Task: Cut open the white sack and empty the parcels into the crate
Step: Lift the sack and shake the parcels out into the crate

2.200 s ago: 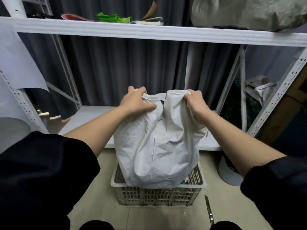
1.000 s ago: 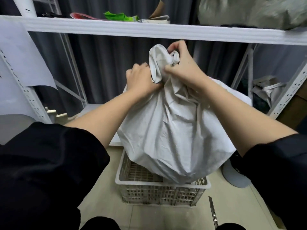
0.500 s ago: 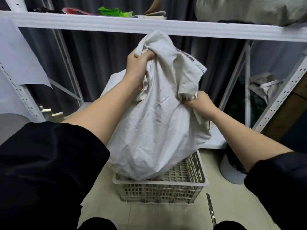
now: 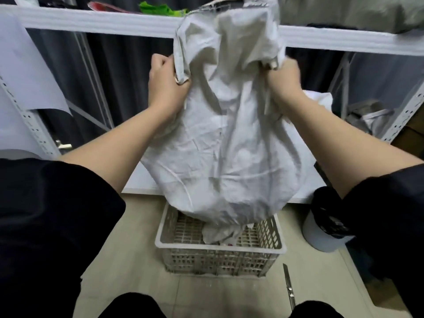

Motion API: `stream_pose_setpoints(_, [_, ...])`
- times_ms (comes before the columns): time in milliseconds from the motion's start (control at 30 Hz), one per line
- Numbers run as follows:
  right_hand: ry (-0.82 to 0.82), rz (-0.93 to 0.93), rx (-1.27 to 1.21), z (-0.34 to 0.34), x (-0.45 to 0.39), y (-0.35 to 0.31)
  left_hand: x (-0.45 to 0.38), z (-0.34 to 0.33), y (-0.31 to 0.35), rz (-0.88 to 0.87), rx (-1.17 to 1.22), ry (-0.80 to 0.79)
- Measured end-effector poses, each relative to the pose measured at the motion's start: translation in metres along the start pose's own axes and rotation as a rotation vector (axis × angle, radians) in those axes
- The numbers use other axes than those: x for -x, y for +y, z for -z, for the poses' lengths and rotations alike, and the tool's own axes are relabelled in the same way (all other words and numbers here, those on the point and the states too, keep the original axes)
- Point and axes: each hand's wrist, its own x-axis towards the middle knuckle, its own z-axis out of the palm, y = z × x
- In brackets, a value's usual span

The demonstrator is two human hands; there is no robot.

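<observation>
Sack: the white sack [image 4: 226, 138] is held upside down over the crate [image 4: 219, 245], its stitched end up at 12 o'clock against the shelf [image 4: 96, 21]; half a second ago it hung slanted from a one-handed bunch near its top.
Left hand: the left hand [image 4: 167, 84] is closed in a fist on a fold of cloth at the sack's 9 o'clock edge; it has dropped down from the top of the sack.
Right hand: the right hand [image 4: 283, 81], blurred, is clenched on the cloth at the 3 o'clock edge; it has come up level with the left.
Mouth: the sack's lower end hangs just inside the crate rim, and a crumpled pale parcel [image 4: 220, 232] with a bit of red beside it shows beneath it, where earlier only bare crate floor could be seen.
Meaning: contents appear to have begun dropping out, so the cutting looks finished and the emptying under way; the belly still bulges, so more is likely inside.
Blade: a narrow cutter [image 4: 288, 286] lies on the floor at 5 o'clock of the crate, untouched.
Next: probably a shake or further lift, keeping the mouth over the crate.
</observation>
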Motion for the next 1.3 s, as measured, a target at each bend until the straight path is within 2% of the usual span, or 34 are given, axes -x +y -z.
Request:
stream_pose_setpoints(133, [0.047, 0.049, 0.028, 0.003, -0.005, -0.005, -0.001, -0.002, 0.009, 0.041, 0.018, -0.015])
stream_pose_setpoints(233, [-0.062, 0.017, 0.089, 0.003, 0.002, -0.001, 0.003, -0.006, 0.018, 0.025, -0.006, -0.049])
stream_pose_setpoints(333, [-0.092, 0.053, 0.193, 0.004, 0.018, 0.012, 0.012, -0.013, 0.017, 0.055, -0.022, -0.144])
stream_pose_setpoints(600, [-0.655, 0.015, -0.331, -0.01, 0.06, 0.023, 0.008, -0.039, 0.031, 0.231, 0.36, -0.223])
stream_pose_setpoints(667, [-0.731, 0.006, -0.318, -0.021, 0.065, 0.022, 0.003, -0.042, 0.041, 0.297, 0.52, -0.256])
stream_pose_setpoints(767, [-0.612, 0.01, -0.153, -0.037, 0.078, 0.025, -0.002, -0.047, 0.055, 0.335, 0.647, -0.391])
stream_pose_setpoints(900, [-0.337, -0.095, -0.369, -0.051, 0.081, 0.031, -0.005, -0.042, 0.055, 0.318, 0.458, -0.55])
stream_pose_setpoints(1000, [-0.282, -0.124, -0.388, -0.043, 0.068, 0.033, -0.003, -0.025, 0.029, 0.186, 0.175, -0.553])
stream_pose_setpoints(1067, [-0.279, -0.14, -0.415, -0.031, 0.055, 0.029, 0.007, -0.013, 0.006, 0.111, 0.017, -0.642])
stream_pose_setpoints(1133, [-0.27, -0.135, -0.408, -0.023, 0.046, 0.019, 0.022, -0.01, -0.009, -0.063, -0.177, -0.684])
stream_pose_setpoints(1233, [-0.332, -0.154, -0.405, -0.018, 0.038, 0.003, 0.033, -0.016, -0.004, -0.423, -0.411, -0.567])
stream_pose_setpoints(1300, [-0.432, -0.208, -0.409, -0.014, 0.037, -0.003, 0.032, -0.02, 0.004, -0.579, -0.552, -0.488])
